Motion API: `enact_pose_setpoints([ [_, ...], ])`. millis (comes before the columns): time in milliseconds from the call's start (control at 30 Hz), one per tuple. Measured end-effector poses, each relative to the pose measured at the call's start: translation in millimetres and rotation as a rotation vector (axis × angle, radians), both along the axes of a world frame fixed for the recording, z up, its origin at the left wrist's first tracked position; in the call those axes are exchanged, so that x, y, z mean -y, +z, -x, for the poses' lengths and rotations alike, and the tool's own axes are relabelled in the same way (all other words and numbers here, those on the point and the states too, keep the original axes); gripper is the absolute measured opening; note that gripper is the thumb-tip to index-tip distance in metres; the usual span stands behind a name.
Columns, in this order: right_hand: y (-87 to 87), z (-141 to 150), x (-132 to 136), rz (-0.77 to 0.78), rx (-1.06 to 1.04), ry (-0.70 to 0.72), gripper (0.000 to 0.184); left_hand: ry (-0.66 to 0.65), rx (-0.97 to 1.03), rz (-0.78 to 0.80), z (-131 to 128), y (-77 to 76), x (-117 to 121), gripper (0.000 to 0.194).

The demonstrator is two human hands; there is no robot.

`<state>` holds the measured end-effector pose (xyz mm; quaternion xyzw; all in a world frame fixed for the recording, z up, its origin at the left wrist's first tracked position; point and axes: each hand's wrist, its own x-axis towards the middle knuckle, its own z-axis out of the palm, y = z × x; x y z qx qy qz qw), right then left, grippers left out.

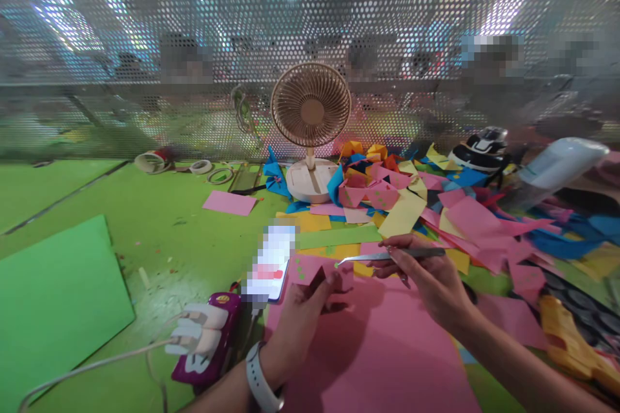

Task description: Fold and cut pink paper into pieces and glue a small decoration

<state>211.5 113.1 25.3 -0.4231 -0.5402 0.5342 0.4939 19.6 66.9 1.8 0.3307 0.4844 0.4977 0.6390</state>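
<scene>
My right hand is closed around metal tweezers, held like a pen and pointing left. At their tip is a tiny green bit, over a small piece of pink paper. My left hand, with a white wristband, is closed with thumb and fingers pinched on that small pink paper. Several more green bits lie on its left part. Beneath both hands spreads a large pink sheet. How the left fingers grip underneath is hidden.
A lit phone and a purple power bank with cables lie left of my hands. Green board is farther left. A fan stands behind, with heaped coloured paper scraps, a white bottle and perforated mesh.
</scene>
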Motion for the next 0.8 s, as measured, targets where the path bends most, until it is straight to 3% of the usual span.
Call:
enact_pose_setpoints([
  [467, 0.1, -3.3, 0.7, -0.006, 0.043, 0.022, 0.021, -0.006, -0.117, -0.057, 2.6, -15.5, -0.4, 0.03],
  [800, -1.7, -0.9, 0.7, 0.015, 0.046, 0.035, 0.023, 0.012, -0.081, -0.02, 0.8, -9.9, -0.7, 0.027],
])
